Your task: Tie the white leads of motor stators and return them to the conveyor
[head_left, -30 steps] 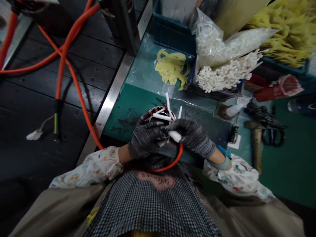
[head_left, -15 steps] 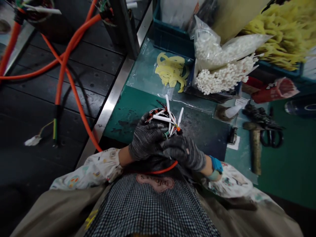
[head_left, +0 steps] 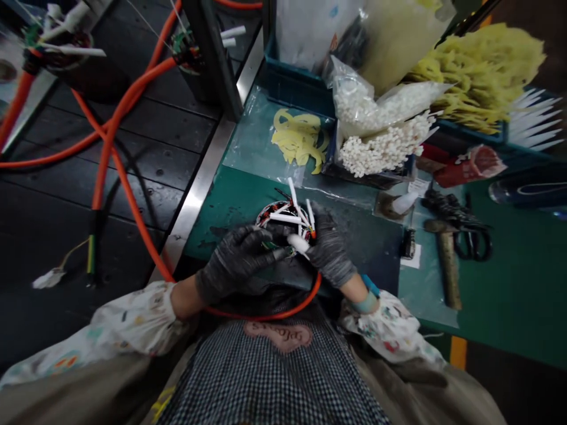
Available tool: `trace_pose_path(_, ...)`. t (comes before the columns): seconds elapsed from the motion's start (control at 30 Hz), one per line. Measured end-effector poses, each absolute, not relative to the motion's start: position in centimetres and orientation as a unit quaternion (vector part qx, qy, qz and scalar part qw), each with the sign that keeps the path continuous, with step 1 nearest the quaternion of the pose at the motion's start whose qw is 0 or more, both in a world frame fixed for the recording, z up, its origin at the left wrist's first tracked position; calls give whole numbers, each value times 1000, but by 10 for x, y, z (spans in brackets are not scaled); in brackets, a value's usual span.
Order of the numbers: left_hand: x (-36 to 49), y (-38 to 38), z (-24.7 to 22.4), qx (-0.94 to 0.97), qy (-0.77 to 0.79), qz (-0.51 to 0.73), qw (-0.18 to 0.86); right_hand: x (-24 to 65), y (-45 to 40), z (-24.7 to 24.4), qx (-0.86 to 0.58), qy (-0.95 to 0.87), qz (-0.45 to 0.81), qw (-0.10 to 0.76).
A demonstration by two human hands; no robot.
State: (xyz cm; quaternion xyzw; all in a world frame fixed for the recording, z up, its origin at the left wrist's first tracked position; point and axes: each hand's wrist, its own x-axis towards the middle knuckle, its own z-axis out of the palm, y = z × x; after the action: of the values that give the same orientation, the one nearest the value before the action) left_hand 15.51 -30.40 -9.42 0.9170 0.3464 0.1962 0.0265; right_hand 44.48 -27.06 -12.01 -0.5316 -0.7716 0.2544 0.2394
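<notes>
The wire bundle (head_left: 286, 215) at the end of one orange cable (head_left: 283, 314) was held above a green mat (head_left: 221, 200) by the black-gloved left hand (head_left: 234, 262), curled over it, and the black-gloved right hand (head_left: 330, 251), half closed behind it. Three thin white tubes (head_left: 292, 192) and one thicker white piece (head_left: 298, 242) were seen projecting from the bundle.

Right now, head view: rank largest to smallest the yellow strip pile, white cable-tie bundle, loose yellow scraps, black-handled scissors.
yellow strip pile
white cable-tie bundle
loose yellow scraps
black-handled scissors
The pile may sit nearer the camera, so its lead is unsure.
</notes>
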Motion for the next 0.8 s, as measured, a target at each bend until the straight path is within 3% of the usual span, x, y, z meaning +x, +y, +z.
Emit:
trace_pose_path(0.1,150,-296,-75,941,299,157,-2,433,-247,-117,-527,-771,281,221)
trace_pose_path(0.33,128,-269,-62,962,225,149,-30,422,-167,-94,-307,-851,395,156)
trace_pose_path(0.5,113,-277,-77,945,253,192,-73,432,-193,-88,-418,-846,256,209)
trace_pose_path(0.67,128,-274,-84,933,270,236,-23,476,-187,-64,-561,-765,33,314)
trace_pose_path(0.8,139,-276,-99,924,286,252,-31,483,-152,-50,-605,-740,-15,296)
